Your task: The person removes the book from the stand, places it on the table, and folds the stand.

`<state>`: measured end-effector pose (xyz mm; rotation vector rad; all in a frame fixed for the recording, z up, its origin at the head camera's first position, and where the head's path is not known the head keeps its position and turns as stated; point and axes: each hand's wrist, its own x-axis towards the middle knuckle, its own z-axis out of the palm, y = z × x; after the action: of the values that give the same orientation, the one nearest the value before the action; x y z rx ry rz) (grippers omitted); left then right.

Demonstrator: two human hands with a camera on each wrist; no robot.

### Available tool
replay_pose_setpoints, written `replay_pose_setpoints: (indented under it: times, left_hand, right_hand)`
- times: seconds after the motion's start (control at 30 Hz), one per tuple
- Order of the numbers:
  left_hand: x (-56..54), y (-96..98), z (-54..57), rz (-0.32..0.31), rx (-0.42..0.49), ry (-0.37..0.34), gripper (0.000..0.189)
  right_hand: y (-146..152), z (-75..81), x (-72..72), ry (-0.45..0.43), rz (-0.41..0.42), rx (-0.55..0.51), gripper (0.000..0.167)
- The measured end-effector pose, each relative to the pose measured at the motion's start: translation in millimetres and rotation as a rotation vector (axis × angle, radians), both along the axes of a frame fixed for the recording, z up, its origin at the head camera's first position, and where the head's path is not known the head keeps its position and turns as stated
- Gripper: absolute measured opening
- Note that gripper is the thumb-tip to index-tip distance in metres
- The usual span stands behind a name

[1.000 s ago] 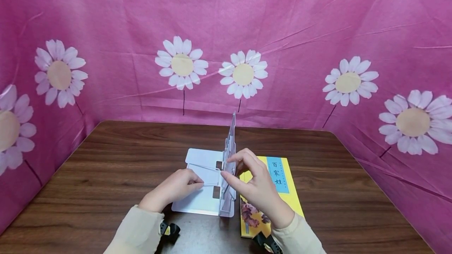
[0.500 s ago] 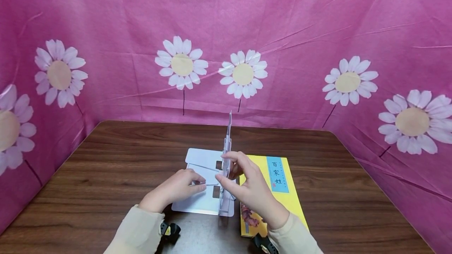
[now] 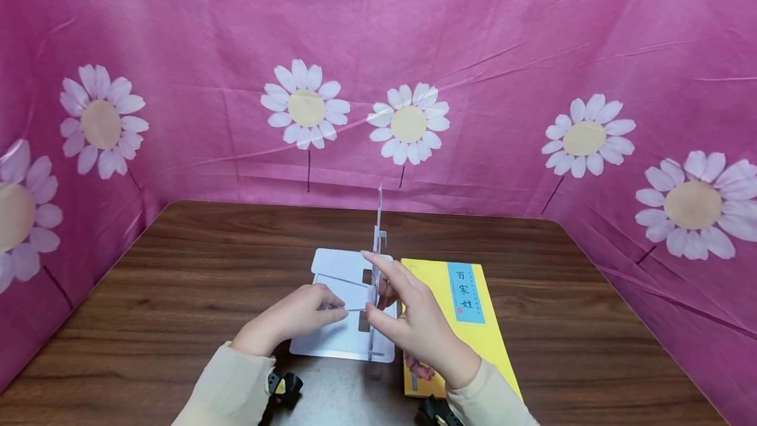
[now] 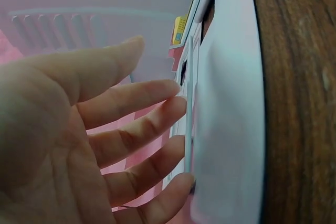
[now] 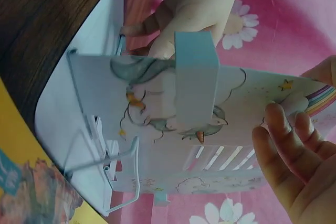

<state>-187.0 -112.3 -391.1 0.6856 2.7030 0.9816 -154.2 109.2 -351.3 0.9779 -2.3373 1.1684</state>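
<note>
A white metal book stand (image 3: 331,340) lies on the table, its flat base under my left hand. Its upright panel (image 5: 157,93), printed with a unicorn, rises from the base and looks almost edge-on in the head view. My left hand (image 3: 296,311) has relaxed, spread fingers. Their tips rest at a thin wire bar (image 4: 189,103) over the base. My right hand (image 3: 416,311) holds the panel near its top. Thumb and index reach over its edge, and the other fingers lie along the printed face. A bent wire support (image 5: 134,177) stands out from the panel's lower part.
A yellow book (image 3: 493,354) with a blue title label lies flat just right of the stand, partly beneath my right forearm. Wood-grain table (image 3: 591,321) surrounds both. A pink cloth with daisies (image 3: 473,18) hangs behind the table.
My right hand has moved left, and the panel has swung left with it from a slight rightward lean to nearly edge-on. My left hand has barely moved.
</note>
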Motion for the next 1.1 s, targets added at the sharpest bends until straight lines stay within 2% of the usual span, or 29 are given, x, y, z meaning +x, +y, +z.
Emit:
replay_pose_setpoints:
  times: [0.13,0.3,0.47,0.57,0.7,0.9,1.1]
  left_hand:
    - [1.7,-0.1,1.6,-0.012,0.011,-0.009,0.034]
    - [0.2,0.7,3.5,0.01,0.052,0.018,0.035]
    - [2.2,4.0,15.9,0.093,0.27,0.055,0.038]
    - [7.3,7.1,26.5,0.132,0.394,0.047,0.041]
    - [13.3,11.0,35.4,0.132,0.489,0.02,0.042]
    - [19.5,14.2,44.5,0.114,0.545,0.035,0.043]
    - [22.7,13.5,51.8,0.15,0.55,-0.03,0.045]
  right_hand:
    - [-0.2,-0.7,-1.6,0.06,0.023,0.005,0.078]
    - [-1.2,-1.5,-1.9,0.047,0.052,-0.004,0.077]
    - [-1.8,-1.8,-1.5,0.022,0.052,-0.013,0.077]
    - [-1.7,-1.9,-1.3,0.001,0.048,-0.014,0.079]
    - [-1.5,-2.4,-1.3,-0.029,0.038,-0.012,0.081]
    - [-2.2,-2.4,-1.1,-0.049,0.036,-0.015,0.08]
    - [-3.4,-2.2,-1.7,-0.075,0.046,-0.013,0.076]
